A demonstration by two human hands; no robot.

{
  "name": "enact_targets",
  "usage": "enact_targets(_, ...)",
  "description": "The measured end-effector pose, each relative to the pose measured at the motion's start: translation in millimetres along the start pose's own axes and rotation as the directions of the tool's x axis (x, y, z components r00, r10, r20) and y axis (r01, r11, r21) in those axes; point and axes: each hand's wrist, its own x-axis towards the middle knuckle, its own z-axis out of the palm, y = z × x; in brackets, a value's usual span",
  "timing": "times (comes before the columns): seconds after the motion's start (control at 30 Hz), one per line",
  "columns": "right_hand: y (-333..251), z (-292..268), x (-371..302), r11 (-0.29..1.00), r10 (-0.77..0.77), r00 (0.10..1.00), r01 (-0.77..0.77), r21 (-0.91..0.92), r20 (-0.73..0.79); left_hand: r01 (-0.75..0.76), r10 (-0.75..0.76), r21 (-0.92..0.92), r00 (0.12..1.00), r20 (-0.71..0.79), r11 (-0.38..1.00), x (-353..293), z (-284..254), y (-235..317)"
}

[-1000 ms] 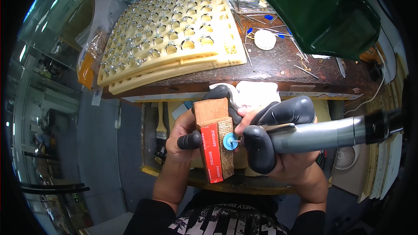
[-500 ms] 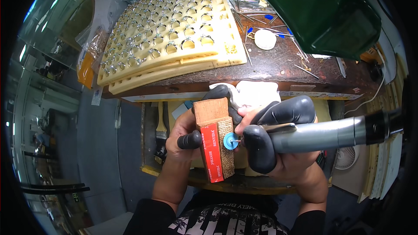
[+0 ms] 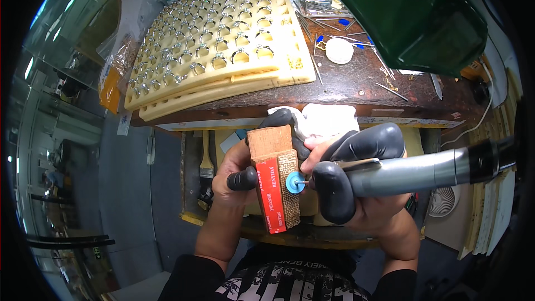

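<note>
My left hand (image 3: 234, 173), with black covers on some fingers, is closed around a wooden block (image 3: 270, 141). Red tape (image 3: 272, 195) runs along the block, beside a rough, brown textured strip (image 3: 290, 212). In my right hand (image 3: 356, 178), also wearing black finger covers, is a grey rotary handpiece (image 3: 412, 173) held sideways. A small blue disc (image 3: 295, 182) on its thin shaft meets the textured strip, or sits right at it. Behind the block lies a white cloth (image 3: 329, 121), partly covered by my fingers.
Stacked cream trays (image 3: 223, 81) holding many rings stand on the dark workbench (image 3: 356, 86). Thin metal tools (image 3: 326, 6) and a round white piece (image 3: 339, 51) lie to their right. A green lamp shade (image 3: 418, 22) hangs over the right side. A brush (image 3: 207, 159) rests in the drawer below.
My right hand and the handpiece have shifted very slightly, and the blue disc sits a touch differently against the strip. My left hand and the block look still.
</note>
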Motion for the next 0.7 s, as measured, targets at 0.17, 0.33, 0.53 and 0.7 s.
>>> enact_targets(0.17,-3.3,-1.5,-0.8,0.997,0.035,0.999,-0.033,-0.075,0.022,0.012,-0.012,-0.002,1.0,-0.003,1.0,-1.2,-2.8,0.7)
enact_targets(0.33,-3.4,0.0,-0.7,0.996,0.036,0.999,-0.034,-0.087,0.016,0.016,-0.016,0.004,1.0,0.009,1.0,-0.3,-1.6,1.3)
enact_targets(0.53,-2.9,-0.5,0.9,0.997,0.029,1.0,-0.028,-0.07,0.007,0.022,-0.023,0.024,1.0,0.015,0.999,0.0,-3.4,2.6)
enact_targets(0.7,-1.2,2.1,7.0,0.999,-0.03,0.999,0.031,0.037,-0.038,0.024,-0.027,0.043,0.998,0.051,0.999,-0.2,-7.1,2.7)
